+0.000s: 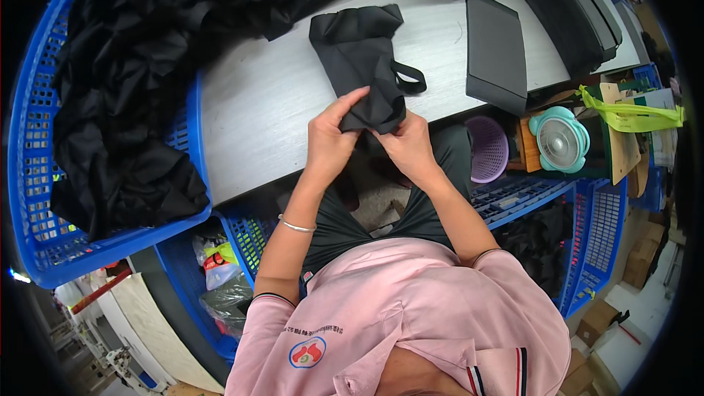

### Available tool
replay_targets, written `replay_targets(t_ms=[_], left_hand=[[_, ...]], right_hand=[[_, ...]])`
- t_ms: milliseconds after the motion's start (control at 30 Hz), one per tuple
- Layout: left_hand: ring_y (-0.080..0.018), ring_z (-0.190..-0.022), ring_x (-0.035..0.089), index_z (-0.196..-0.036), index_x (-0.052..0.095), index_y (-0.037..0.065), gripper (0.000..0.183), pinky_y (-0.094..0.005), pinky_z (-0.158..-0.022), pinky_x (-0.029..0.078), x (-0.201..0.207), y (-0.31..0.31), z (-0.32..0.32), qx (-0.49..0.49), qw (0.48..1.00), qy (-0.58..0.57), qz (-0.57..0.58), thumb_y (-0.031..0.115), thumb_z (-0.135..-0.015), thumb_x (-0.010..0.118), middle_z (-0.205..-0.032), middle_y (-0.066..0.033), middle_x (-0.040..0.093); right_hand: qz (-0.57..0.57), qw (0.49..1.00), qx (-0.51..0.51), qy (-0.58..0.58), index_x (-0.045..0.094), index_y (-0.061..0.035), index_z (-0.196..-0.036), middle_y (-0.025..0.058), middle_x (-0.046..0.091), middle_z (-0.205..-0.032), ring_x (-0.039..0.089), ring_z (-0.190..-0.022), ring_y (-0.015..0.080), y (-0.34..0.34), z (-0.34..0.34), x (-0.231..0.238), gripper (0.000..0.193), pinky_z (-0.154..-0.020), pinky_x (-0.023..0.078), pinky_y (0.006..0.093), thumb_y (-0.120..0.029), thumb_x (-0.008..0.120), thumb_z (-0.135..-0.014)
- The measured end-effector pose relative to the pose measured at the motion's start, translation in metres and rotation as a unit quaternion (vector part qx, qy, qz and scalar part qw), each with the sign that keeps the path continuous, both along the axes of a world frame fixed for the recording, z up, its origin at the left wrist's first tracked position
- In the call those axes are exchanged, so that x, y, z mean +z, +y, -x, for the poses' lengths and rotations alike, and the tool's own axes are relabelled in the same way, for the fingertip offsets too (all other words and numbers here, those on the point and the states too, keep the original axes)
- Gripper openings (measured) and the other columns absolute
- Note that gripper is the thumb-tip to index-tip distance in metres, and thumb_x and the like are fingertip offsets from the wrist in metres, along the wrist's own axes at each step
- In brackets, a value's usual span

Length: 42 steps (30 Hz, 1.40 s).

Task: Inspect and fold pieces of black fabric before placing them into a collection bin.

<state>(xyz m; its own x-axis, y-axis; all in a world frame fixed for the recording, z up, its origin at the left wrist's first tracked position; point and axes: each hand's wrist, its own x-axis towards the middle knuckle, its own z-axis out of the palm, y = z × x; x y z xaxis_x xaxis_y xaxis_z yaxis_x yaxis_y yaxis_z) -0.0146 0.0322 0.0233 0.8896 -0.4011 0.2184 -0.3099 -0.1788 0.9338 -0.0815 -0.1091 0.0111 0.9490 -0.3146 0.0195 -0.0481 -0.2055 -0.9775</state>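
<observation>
A black fabric pouch (357, 48) with a small strap loop (412, 79) on its right side lies partly on the light grey table (253, 114), its near end raised over the front edge. My left hand (334, 132) grips the near left corner, thumb on top and fingers beneath. At the near right corner my right hand (407, 148) pinches the same cloth, its fingertips partly hidden under the fabric.
Black cloth (139, 88) fills a blue basket (198, 205) at left and spreads along the table's far side. A flat black panel (496, 51) and folded black pieces (568, 22) lie at right. Beyond the right edge are a purple basket (488, 150) and a small turquoise fan (559, 139).
</observation>
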Motion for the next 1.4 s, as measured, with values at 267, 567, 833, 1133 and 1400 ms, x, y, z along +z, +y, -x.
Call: replay_targets(t_ms=[267, 567, 833, 1133, 1400], left_hand=[[-0.0285, -0.103, 0.064, -0.132, 0.06, 0.009, 0.073, -0.0348, -0.1, 0.048, 0.022, 0.024, -0.003, 0.144, 0.95, -0.225, -0.164, -0.022, -0.068, 0.048, -0.117, -0.0108, 0.065], [-0.0305, -0.094, 0.066, -0.1, 0.072, 0.005, 0.017, -0.0383, -0.083, 0.051, -0.014, -0.017, -0.055, 0.084, 0.964, -0.199, -0.153, 0.006, -0.083, 0.071, -0.098, -0.0107, 0.071], [-0.0331, -0.112, 0.059, -0.117, 0.066, 0.006, 0.034, -0.0399, -0.098, 0.046, 0.002, -0.037, -0.045, 0.1, 0.978, -0.152, -0.105, 0.013, -0.083, 0.071, -0.119, -0.0138, 0.065], [-0.0242, -0.122, 0.057, -0.125, 0.062, 0.002, 0.04, -0.0364, -0.105, 0.043, 0.027, -0.018, 0.041, 0.03, 0.988, -0.147, 0.045, 0.005, -0.085, 0.071, -0.133, -0.0117, 0.058], [-0.0189, -0.129, 0.051, -0.144, 0.047, 0.001, 0.054, -0.0341, -0.108, 0.043, 0.006, -0.022, 0.086, -0.175, 0.937, 0.227, 0.201, 0.026, -0.099, 0.063, -0.143, -0.0121, 0.05]], right_hand=[[0.139, 0.974, -0.174, -0.045, 0.06, -0.0009, -0.104, 0.0166, 0.067, -0.081, 0.067, -0.067, 0.0279, -0.019, 0.012, 0.003, 0.017, -0.062, 0.052, 0.0357, -0.001, 0.059, -0.087], [0.149, 0.988, -0.023, 0.028, 0.063, -0.0023, -0.104, 0.0146, 0.058, -0.067, 0.062, -0.062, 0.0294, -0.03, 0.022, 0.007, 0.024, -0.057, 0.047, 0.0379, -0.015, 0.072, -0.086], [0.534, 0.797, -0.282, 0.003, 0.066, -0.0016, -0.105, 0.014, 0.063, -0.101, 0.062, -0.091, 0.0329, -0.154, -0.024, -0.002, 0.036, -0.081, 0.052, 0.0449, -0.032, 0.073, -0.087], [0.367, 0.889, -0.249, 0.115, 0.072, -0.0018, -0.083, 0.0177, 0.07, -0.087, 0.067, -0.085, 0.038, -0.2, -0.023, -0.002, 0.031, -0.077, 0.052, 0.0461, -0.032, 0.067, -0.088], [0.459, 0.816, -0.324, -0.134, 0.065, 0.0001, -0.09, 0.0124, 0.068, -0.109, 0.067, -0.091, 0.0342, -0.135, 0.027, 0.048, 0.011, -0.08, 0.053, 0.0421, -0.011, 0.063, -0.093]])
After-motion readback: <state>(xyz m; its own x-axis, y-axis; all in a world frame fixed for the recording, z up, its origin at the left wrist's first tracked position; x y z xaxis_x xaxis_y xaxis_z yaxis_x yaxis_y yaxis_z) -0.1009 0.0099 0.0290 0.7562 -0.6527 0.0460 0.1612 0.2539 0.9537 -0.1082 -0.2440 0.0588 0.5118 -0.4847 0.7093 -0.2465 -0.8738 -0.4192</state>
